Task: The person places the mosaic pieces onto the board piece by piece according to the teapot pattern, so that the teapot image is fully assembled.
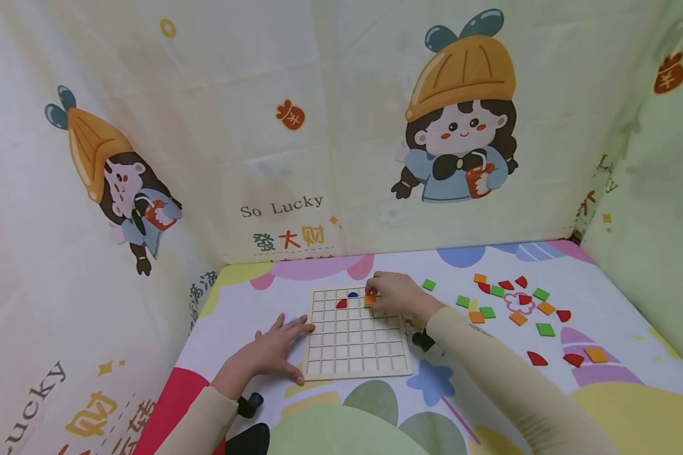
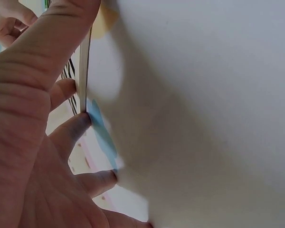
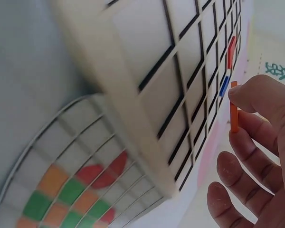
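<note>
Patterned cloth [image 1: 375, 423] bears a grid board [image 1: 355, 341], left hand [image 1: 274, 349] splayed against it, right hand [image 1: 399, 294] pinching an orange square [image 3: 234, 111] above.

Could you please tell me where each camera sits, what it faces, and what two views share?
Head: worn on the head, facing forward and down at a pale rectangular wooden grid board; left hand, right hand and cream sleeves show.
Left wrist: worn there, facing past the left hand to the board's edge and white tabletop; part of the right hand shows.
Right wrist: worn there, facing across the board; the right hand shows, an orange square tile in its grip.
Shared: head and right wrist both show the tile.
</note>
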Action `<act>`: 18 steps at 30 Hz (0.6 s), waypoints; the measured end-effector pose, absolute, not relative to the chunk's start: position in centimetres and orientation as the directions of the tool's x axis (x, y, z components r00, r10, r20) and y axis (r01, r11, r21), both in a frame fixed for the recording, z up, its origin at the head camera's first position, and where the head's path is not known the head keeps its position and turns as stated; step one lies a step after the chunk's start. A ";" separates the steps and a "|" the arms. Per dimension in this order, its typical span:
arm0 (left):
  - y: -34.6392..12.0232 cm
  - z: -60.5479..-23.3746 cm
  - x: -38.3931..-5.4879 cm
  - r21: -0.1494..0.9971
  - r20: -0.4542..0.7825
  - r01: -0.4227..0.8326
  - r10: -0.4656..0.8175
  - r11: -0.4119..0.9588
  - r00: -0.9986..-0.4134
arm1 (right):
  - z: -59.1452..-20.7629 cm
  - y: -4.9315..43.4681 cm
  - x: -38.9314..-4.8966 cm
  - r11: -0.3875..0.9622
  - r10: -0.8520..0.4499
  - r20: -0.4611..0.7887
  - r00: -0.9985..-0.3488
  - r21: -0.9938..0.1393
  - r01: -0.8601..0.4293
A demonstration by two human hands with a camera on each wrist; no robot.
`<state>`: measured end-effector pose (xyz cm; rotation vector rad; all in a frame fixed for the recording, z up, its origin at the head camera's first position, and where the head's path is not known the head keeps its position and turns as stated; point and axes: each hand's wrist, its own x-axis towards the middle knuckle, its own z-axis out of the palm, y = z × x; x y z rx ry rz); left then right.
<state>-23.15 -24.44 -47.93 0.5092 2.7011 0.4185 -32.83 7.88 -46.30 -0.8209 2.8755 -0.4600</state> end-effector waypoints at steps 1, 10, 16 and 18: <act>-24.4 -47.9 -23.1 0.346 -0.291 0.290 0.396 0.892 -0.871 | -46.2 7.7 -32.8 0.805 -0.534 -0.022 -0.845 -0.320 -0.500; -24.5 -47.9 -23.0 0.357 -0.288 0.290 0.400 0.888 -0.870 | -46.6 5.6 -33.0 0.798 -0.556 -0.012 -0.831 -0.287 -0.530; -24.5 -47.7 -22.9 0.355 -0.283 0.297 0.405 0.886 -0.869 | -46.9 4.7 -33.3 0.802 -0.566 -0.030 -0.824 -0.252 -0.541; -24.5 -47.6 -22.9 0.356 -0.284 0.298 0.406 0.886 -0.869 | -47.0 4.5 -33.4 0.801 -0.570 -0.024 -0.821 -0.240 -0.549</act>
